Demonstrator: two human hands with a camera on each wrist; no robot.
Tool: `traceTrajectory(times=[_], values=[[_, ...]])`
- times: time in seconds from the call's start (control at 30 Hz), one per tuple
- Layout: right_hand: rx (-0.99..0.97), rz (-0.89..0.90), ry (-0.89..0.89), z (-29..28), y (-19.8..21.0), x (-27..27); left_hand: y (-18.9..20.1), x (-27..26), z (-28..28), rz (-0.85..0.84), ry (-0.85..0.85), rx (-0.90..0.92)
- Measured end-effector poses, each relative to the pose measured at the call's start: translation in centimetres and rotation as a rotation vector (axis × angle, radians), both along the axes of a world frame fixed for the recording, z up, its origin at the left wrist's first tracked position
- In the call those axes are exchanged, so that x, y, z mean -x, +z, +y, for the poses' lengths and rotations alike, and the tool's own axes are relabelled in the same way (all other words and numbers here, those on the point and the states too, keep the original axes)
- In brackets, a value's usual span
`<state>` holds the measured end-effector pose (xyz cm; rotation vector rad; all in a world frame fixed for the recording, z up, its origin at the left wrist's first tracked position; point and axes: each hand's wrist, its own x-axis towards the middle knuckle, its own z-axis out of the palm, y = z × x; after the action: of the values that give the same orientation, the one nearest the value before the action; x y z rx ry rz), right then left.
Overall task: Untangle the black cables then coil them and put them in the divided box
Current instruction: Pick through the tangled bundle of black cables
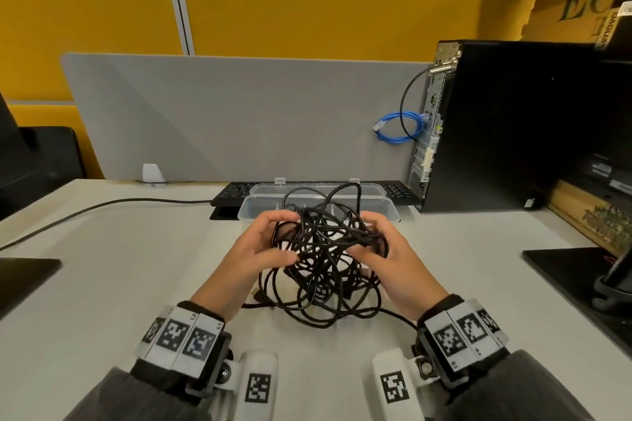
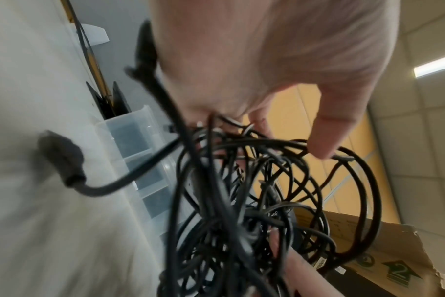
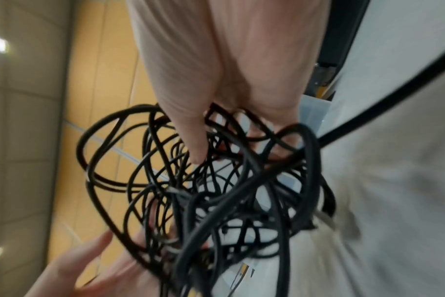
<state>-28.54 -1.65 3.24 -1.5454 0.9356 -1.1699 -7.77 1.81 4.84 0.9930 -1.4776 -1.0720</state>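
Untangling in progress: the left hand (image 1: 254,246) and right hand (image 1: 386,249) curl their fingers (image 2: 323,140) into a knot of black cables (image 1: 325,256), lifted partly off the tabletop (image 1: 119,267), lower loops trailing at 6 o'clock. Best practice is probably to find one plug (image 2: 61,158) and feed it back through loosely, not tug. The open divided box (image 1: 383,207) waits at 12 o'clock; the computer tower (image 1: 513,126) crowds 2 o'clock, with freer room toward 9.

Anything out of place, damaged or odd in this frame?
Only the expected mess: the black cables form one knotted clump, gripped by the left hand and right hand above the desk. The divided box sits open behind. The cardboard box has a torn edge.
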Motion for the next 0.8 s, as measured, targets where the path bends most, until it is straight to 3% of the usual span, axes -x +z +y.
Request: traceTrajectory(times=[0.07,0.13,0.27,0.47,0.57,0.63,0.8], values=[[0.099,0.023,-0.059,0.1,0.2,0.0,0.3,-0.3,0.0,0.027,0.078,-0.009],[0.173,0.012,-0.08,0.4,0.5,-0.1,0.4,-0.4,-0.8,-0.05,0.147,-0.066],[0.33,-0.003,-0.068,0.4,0.8,-0.5,-0.8,-1.3,-0.4,-0.104,-0.06,-0.151],[0.347,-0.012,-0.049,0.4,0.9,-0.7,0.8,1.3,0.7,0.189,-0.119,-0.248],[0.444,0.174,-0.107,0.7,0.7,-1.1,0.7,2.0,0.7,0.158,-0.073,-0.332],[0.468,0.236,-0.05,1.0,0.9,-1.0,0.4,2.3,0.6,0.158,0.001,-0.248],[0.489,0.358,-0.011,0.6,2.0,1.0,0.9,2.1,0.7,0.062,0.224,0.184]])
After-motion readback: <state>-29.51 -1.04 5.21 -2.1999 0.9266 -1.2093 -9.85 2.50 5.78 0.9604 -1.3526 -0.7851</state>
